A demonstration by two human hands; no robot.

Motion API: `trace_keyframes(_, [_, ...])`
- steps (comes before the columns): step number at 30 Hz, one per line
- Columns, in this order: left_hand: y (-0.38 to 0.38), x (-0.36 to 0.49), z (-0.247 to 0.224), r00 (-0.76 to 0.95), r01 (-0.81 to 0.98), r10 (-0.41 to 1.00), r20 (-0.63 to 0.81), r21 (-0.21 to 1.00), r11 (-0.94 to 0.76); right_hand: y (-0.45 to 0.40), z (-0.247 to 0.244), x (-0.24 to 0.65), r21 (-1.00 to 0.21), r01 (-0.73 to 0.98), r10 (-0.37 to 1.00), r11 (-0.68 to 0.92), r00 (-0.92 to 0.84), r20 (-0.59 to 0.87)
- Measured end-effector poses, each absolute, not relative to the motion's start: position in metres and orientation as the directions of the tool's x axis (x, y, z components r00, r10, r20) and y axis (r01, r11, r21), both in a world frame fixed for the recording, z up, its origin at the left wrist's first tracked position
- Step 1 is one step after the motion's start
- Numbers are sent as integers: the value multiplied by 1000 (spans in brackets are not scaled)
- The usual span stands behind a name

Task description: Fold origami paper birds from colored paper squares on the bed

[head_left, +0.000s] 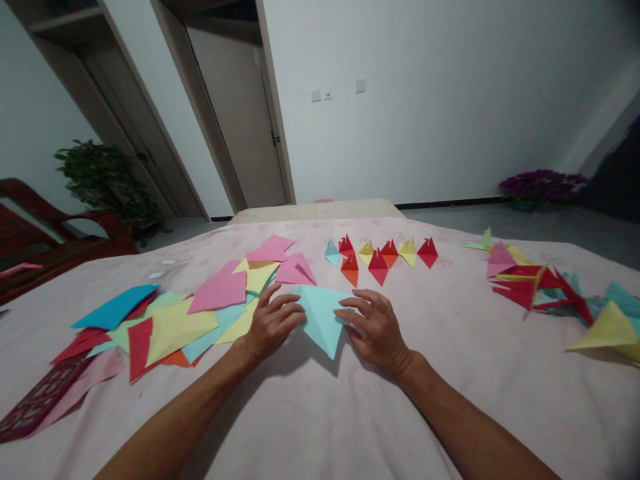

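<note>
A light blue sheet of paper (323, 317), creased and pointed at its near end, is held just over the table in front of me. My left hand (275, 319) grips its left corner between thumb and fingers. At the opposite corner, my right hand (374, 327) pinches the paper the same way. Beyond my hands stand several small folded paper cranes (379, 267) in red, orange, yellow and light blue. Close to my left hand lies a spread of coloured paper sheets (183, 327), with pink sheets (220, 287) on top.
A pink patterned cloth (440, 413) covers the table. On the right lies a heap of folded paper pieces (545, 290) in red, yellow, pink and blue. A dark red patterned strip (45, 397) rests at the left edge. Behind are a wooden chair (60, 227) and a door (240, 113).
</note>
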State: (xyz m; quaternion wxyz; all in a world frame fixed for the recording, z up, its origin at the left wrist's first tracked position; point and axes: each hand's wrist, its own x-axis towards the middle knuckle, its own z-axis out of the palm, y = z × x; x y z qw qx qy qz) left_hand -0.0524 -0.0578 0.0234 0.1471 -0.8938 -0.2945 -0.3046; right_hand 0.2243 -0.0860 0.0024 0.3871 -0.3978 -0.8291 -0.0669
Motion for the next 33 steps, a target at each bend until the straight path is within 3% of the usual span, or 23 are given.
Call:
trace_keyframes(7, [-82,-62,-1,586,584,426,689,4,-812,-83,-1,213,-108,630,565,769,-591,576])
trace_keyframes(13, [-90,-79,-9,548,631,569,613,143,-762,-74,-10,207,-139,590,568,795,-645,511])
trace_keyframes(19, [-82,-88,-16,533,683,706,465,256,-684,-70,-16,205,-300,628,678,718,-534,504])
trace_keyframes(26, [-68,-92,-21,306,753,905,296,506,-420,-65,-12,201,-380,753,831,536,-395,391])
trace_keyframes(29, [-67,-92,-20,267,772,921,285,509,-381,-66,-11,197,-359,816,873,453,-326,363])
trace_keyframes(33, [-65,-88,-17,241,838,917,319,407,-362,-68,-10,191,-302,871,892,388,-272,362])
